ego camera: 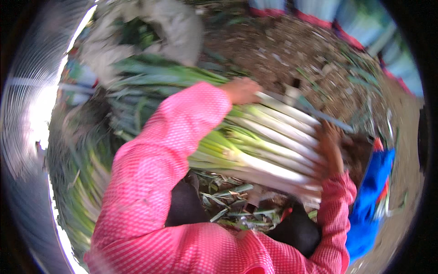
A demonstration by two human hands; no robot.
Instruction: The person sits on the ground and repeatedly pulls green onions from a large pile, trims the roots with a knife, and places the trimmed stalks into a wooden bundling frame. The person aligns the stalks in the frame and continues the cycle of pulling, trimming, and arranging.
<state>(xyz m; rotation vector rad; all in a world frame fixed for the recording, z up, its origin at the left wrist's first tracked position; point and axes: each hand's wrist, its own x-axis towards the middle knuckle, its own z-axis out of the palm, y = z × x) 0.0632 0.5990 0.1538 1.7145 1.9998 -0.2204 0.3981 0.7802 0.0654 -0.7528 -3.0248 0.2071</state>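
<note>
A row of leeks [280,133] lies crosswise before me, white shanks to the right and green leaves to the left. My left hand [242,90] is closed over the far side of the row, where the shanks meet the leaves. At the white ends, my right hand [328,147] lies flat against the leeks with its fingers spread; motion blurs it. A narrow grey strip [330,119] runs along the far side, close to the right fingertips. What supports the leeks is mostly hidden under them.
More leeks [90,191] are heaped at the left. A pale sack [181,30] stands beyond the leaves. Blue-and-white sacks [318,12] with red edges line the far right. Blue cloth [364,219] hangs or lies at my right. Leaf scraps [232,202] litter the ground between my dark-clad knees [294,226].
</note>
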